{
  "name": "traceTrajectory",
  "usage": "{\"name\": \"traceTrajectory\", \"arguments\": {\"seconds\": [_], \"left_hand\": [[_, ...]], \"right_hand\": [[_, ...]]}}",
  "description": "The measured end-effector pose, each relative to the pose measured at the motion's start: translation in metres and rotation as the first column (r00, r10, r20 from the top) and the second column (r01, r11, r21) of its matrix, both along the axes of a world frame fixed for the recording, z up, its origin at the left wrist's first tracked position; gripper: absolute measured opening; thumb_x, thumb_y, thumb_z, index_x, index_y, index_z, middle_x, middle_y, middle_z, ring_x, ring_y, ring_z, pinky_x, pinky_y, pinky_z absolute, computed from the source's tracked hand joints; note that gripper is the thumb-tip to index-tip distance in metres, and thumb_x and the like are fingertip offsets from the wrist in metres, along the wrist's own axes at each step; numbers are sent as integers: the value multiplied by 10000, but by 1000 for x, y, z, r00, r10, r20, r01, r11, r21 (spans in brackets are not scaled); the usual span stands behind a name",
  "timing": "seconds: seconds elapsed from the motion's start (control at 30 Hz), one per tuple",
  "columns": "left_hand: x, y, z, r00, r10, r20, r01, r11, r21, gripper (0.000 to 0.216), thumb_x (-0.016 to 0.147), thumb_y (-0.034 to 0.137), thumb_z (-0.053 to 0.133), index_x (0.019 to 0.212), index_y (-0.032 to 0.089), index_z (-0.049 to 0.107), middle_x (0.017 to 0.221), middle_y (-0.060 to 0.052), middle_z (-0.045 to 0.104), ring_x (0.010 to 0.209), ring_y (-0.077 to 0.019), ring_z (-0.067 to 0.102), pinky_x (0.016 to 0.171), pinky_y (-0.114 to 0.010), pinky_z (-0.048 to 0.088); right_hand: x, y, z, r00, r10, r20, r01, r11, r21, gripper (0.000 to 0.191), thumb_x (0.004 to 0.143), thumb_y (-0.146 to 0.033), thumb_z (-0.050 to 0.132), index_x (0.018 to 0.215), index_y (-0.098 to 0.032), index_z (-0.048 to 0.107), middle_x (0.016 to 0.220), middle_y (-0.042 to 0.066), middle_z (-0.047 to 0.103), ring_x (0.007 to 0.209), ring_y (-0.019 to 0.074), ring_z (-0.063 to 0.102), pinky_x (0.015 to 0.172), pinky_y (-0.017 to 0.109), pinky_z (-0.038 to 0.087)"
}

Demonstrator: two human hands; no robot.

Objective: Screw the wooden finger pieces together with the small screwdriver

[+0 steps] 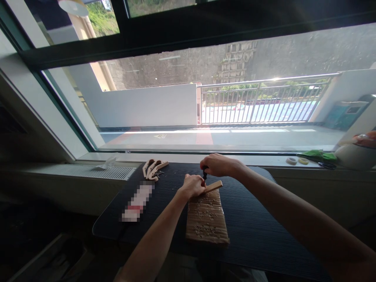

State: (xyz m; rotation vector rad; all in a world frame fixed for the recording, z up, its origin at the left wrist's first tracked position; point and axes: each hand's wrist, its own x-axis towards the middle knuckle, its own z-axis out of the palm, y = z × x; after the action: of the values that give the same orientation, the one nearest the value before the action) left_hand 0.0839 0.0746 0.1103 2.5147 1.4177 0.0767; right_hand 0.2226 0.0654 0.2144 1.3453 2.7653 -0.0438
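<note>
Near the centre of the frame, a pale, straight wooden bar [215, 187] with a squared end is set across the far edge of a brown corrugated pad [207, 233]. Its left part is held in the narrow grip of the left hand [194, 185], the bar's long axis being slanted up toward the right. By the right hand [219, 164], a dark tool [205, 173] is held, pointed downward.

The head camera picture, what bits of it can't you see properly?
In the head view:
- Dark tool: the right hand hides its top; its lower tip is unclear beside the left hand.
- Wooden strip: the left hand covers its near-left end.
- Flat strip: big blurry squares hide its markings.
- Metal bits: too small to identify.
</note>
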Motion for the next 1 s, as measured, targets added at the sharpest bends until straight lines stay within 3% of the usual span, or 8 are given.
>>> {"name": "traceTrajectory", "arguments": {"seconds": [0.2, 0.4, 0.87, 1.0], "left_hand": [[0, 0, -2, 1000, -4, 8, 3, 1000, 14, 222, 766, 341, 503, 771, 278, 716, 814, -6, 729, 859, -220, 646, 881, -386, 361], [-1, 4, -8, 1000, -16, 13, 16, 1000, 27, 225, 767, 339, 498, 738, 272, 710, 804, -2, 727, 867, -215, 642, 882, -378, 358], [1, 2, -9, 1000, 4, 9, -5, 999, 52, 245, 770, 358, 493, 716, 258, 710, 809, -18, 728, 862, -231, 640, 907, -408, 327], [0, 4, -12, 1000, 0, 19, -1, 998, 57, 241, 772, 359, 495, 721, 257, 707, 803, -18, 726, 874, -231, 637, 905, -407, 329]], "right_hand": [[-2, -3, 3, 1000, -20, 8, 20, 1000, 0, 219, 799, -218, 524, 939, -171, 685, 933, 65, 688, 802, 174, 596, 674, 267, 393], [-1, -2, 8, 997, -70, 30, 70, 997, -17, 298, 794, -236, 534, 1060, -220, 667, 982, 57, 685, 879, 190, 601, 690, 261, 399], [-2, -2, 2, 1000, -26, 11, 26, 999, 45, 221, 804, -235, 502, 907, -182, 690, 864, 52, 696, 750, 165, 601, 614, 255, 365], [-1, -2, 4, 999, -38, 17, 38, 999, 13, 275, 792, -247, 526, 1018, -205, 677, 931, 47, 695, 794, 175, 607, 616, 255, 373]]}}
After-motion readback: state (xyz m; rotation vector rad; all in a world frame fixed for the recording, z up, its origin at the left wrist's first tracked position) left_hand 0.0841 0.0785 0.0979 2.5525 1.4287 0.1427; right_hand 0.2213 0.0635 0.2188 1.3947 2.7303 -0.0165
